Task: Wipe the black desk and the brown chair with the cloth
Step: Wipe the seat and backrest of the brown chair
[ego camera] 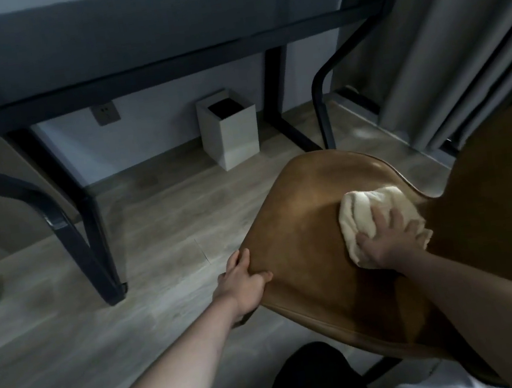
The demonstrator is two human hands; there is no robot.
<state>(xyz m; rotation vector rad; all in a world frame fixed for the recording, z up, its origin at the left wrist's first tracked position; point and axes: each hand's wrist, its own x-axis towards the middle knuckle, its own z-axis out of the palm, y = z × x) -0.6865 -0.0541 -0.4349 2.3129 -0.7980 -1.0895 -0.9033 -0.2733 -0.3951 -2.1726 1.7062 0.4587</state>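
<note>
1. Black glass-topped table with black metal frame (166, 65): stands against the wall, well apart from both hands. Nothing rests on the visible part of its top. Whether it has been wiped cannot be told from this view; no streaks or residue are discernible on the glass
2. Brown leather-look chair with curved moulded seat (309, 213): positioned in front of the table, pulled out onto the wooden floor. Wiping of the seat is judged to be the step in hand. The seat surface near the cloth shows a sheen at its far edge; the chair back, at right, is not being touched
3. Cream terry cloth, bunched (364, 209): lies on the far right part of the chair seat, just beside the junction with the chair back, under the right hand
4. Right hand (387, 238): fingers spread and fairly straight, palm pressing flat on the cloth
5. Left hand (243, 280): fingers curled round the left edge of the seat, thumb on top, steadying the chair
6. Progress judgement: the chair stage is under way; the near part of the seat, the back and possibly the table remain
</note>
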